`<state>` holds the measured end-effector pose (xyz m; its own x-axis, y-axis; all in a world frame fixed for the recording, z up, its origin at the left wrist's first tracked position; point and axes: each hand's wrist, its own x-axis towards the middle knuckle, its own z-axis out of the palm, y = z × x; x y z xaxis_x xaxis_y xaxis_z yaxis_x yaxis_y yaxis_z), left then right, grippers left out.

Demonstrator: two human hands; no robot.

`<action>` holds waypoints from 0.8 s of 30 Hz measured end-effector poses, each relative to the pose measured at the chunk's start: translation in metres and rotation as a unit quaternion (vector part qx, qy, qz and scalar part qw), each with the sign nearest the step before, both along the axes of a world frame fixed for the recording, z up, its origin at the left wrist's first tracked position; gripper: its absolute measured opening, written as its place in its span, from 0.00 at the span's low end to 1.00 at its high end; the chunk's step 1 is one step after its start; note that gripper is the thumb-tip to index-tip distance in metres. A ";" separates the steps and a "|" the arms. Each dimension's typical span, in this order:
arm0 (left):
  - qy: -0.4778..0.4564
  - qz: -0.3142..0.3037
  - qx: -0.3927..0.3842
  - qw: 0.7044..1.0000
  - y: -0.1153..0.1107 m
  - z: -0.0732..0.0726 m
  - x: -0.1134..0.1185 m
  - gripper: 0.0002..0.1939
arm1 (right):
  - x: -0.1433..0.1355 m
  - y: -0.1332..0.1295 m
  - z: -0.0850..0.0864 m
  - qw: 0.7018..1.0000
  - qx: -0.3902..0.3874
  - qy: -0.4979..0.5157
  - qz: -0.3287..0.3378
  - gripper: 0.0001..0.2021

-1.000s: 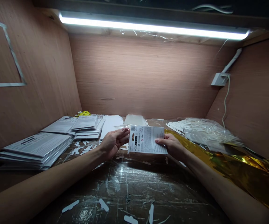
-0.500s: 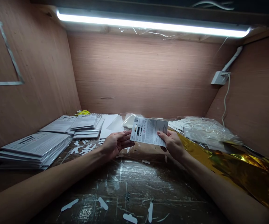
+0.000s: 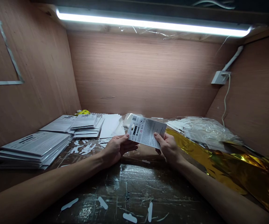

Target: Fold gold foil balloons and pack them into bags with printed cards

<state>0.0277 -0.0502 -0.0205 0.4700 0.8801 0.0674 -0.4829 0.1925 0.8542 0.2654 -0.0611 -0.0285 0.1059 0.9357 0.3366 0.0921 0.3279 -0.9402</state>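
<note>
Both hands meet above the middle of the bench (image 3: 134,186). Right hand (image 3: 169,147) pinches the lower right edge of a printed card (image 3: 146,131), thumb on its face, fingers behind. Left hand (image 3: 117,147) cups the card's lower left corner, fingers half curled beneath it; how firm that grip is cannot be told. Card is held off the bench, tilted, printed side up toward the camera, barcode and small symbols near its left end.

Just behind the card: a flat stack of clear sleeves (image 3: 131,119), and a pile of white sheets (image 3: 111,125) to its left. Further left, stacks of printed cards (image 3: 85,124), then a taller stack (image 3: 35,147) against the left wall. Small white paper strips (image 3: 85,148) litter the dark, glossy bench top, near the left hand and in the foreground.

Right of the hands: crumpled gold foil (image 3: 220,155) spread along the bench, a heap of clear bags with white strips (image 3: 204,129) on it near the back. Light bar (image 3: 153,26) overhead; white socket box (image 3: 219,77) on the right wall.
</note>
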 end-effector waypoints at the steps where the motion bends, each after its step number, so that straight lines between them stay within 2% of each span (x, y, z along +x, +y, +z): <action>1: 0.003 0.002 0.005 1.000 -0.001 0.000 0.001 0.14 | -0.001 -0.001 0.000 1.000 0.000 0.002 0.004 0.25; 9: -0.007 -0.001 0.024 1.000 -0.003 0.001 0.002 0.12 | -0.008 -0.002 -0.003 0.999 -0.004 0.034 0.035 0.24; 14: 0.009 -0.011 0.089 0.996 0.000 0.000 0.000 0.10 | -0.007 -0.002 -0.001 0.994 -0.021 0.081 0.065 0.23; 19: 0.027 -0.014 0.111 0.993 -0.004 0.009 -0.001 0.11 | -0.009 -0.006 0.007 0.988 -0.043 0.115 0.094 0.24; 24: 0.039 0.000 0.162 0.986 -0.006 0.012 -0.001 0.14 | -0.007 -0.006 0.008 0.986 -0.045 0.099 0.126 0.24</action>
